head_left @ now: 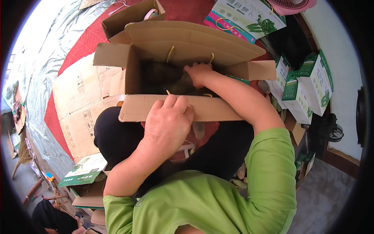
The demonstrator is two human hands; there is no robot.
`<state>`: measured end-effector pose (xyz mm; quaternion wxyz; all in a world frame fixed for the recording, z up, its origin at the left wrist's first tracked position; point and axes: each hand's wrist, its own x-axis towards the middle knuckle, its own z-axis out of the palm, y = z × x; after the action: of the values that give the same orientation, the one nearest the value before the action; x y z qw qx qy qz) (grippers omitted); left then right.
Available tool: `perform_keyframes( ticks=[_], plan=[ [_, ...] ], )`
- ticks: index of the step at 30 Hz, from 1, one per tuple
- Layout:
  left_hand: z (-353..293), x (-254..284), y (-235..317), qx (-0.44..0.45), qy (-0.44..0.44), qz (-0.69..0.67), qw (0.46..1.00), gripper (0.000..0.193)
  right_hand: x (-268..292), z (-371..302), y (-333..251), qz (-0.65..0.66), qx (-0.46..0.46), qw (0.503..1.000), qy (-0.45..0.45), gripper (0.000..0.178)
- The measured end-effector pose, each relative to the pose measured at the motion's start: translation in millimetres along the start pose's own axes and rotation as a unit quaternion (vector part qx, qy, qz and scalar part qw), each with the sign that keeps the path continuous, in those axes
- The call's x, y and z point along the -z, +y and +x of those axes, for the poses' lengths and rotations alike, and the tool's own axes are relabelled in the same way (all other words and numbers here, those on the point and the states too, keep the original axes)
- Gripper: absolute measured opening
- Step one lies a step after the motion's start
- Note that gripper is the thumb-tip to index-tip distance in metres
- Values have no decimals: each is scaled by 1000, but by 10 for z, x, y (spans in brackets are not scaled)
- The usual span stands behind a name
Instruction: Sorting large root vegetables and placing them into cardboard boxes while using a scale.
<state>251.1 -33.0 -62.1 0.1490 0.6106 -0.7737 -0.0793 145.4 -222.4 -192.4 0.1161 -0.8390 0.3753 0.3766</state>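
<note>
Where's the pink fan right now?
The pink fan is at the head view's top edge, right of centre, beside the white carton printed with green vegetables.

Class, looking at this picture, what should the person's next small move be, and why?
Probably settle the dark contents with the right hand before folding any flap: that hand reaches inside the cardboard box, the left hand is on the near flap, and the flaps are open. The contents are too shadowed to identify.

The head-worn fisheye view looks steeply down, close above the open cardboard box (194, 38).
</note>
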Motion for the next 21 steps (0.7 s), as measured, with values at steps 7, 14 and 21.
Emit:
perform_keyframes(
  ticks=[7,14,21],
  plan=[
    [41,7,17,6,35,-3,999,18,22,88,73,9,-63,997,47,72],
    [72,15,70,19,22,27,999,18,588,-697,173,123,168,964,164,54],
    [64,-30,80,7,39,28,999,23,671,-2310,924,379,159,771,486,34]
  ],
)
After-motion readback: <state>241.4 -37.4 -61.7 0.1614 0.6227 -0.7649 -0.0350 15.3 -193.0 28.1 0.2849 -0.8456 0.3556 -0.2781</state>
